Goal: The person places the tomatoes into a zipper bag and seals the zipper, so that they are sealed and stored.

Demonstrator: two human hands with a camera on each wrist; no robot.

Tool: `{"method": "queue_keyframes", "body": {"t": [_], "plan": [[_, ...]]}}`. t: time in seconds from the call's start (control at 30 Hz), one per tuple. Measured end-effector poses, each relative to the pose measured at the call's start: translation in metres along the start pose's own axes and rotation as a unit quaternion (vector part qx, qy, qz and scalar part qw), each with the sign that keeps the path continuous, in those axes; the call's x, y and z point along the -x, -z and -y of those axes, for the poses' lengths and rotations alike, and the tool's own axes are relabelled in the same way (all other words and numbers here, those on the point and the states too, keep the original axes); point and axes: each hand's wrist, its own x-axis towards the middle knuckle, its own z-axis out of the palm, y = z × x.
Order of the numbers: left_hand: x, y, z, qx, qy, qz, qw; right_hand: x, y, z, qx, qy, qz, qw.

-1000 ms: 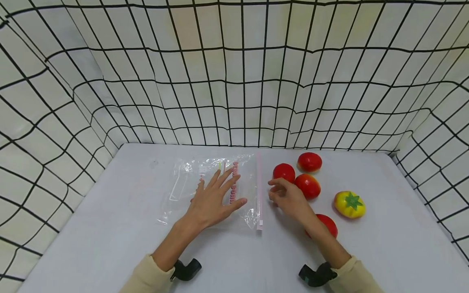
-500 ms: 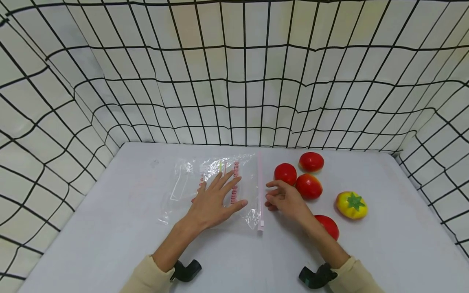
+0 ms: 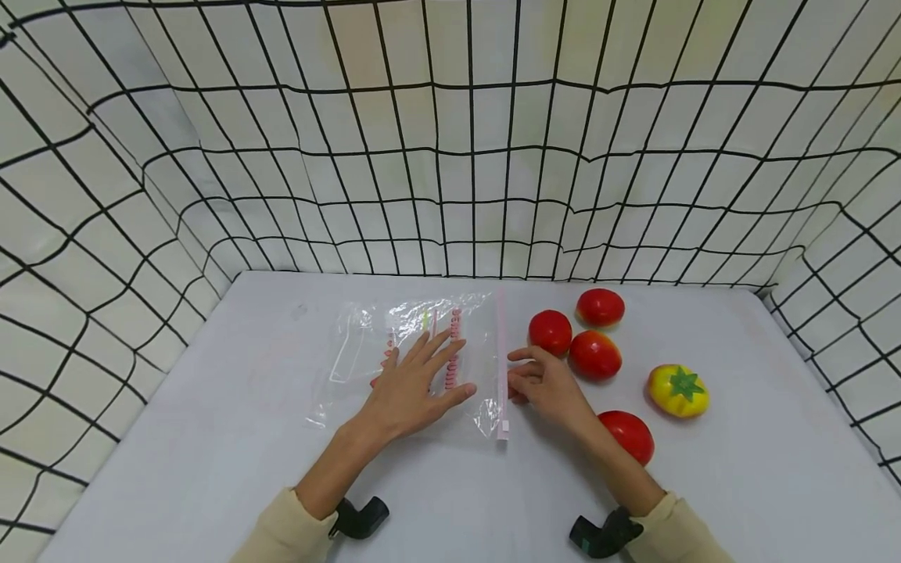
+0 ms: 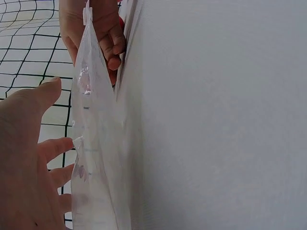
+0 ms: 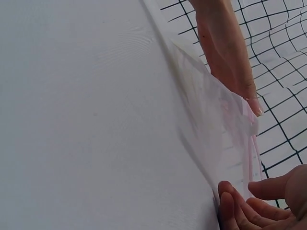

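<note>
A clear plastic zip bag (image 3: 479, 320) with red print and a pink zip edge lies on the white table. My left hand (image 3: 411, 391) rests on top of it, fingers spread. At the pink edge is my right hand (image 3: 552, 387), its fingers bent and their tips touching or almost touching the zip strip. In the right wrist view the right thumb and fingers (image 5: 228, 208) stand apart, with the edge of the bag (image 5: 249, 158) reaching between them. The bag mouth looks slightly raised in the left wrist view.
Several red toy tomatoes (image 3: 595, 356) lie right of the bag, one (image 3: 626, 436) partly behind the right forearm. A yellow one (image 3: 678, 390) with a green star-shaped top sits farther right. White walls with black netting (image 3: 472, 180) stand around the table (image 3: 232, 391).
My right hand has moved a little left, away from the tomatoes, until its fingertips reach the pink zip edge. The left hand stays spread on the bag. The head view tilts slightly.
</note>
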Motion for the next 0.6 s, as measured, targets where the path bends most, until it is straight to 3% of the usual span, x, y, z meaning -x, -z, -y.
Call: {"method": "queue_keyframes", "body": {"t": [0.6], "plan": [[0.0004, -0.0060, 0.0044, 0.005, 0.002, 0.025, 0.9997, 0.0006, -0.0067, -0.0015, -0.038, -0.009, -0.010, 0.9992]]}}
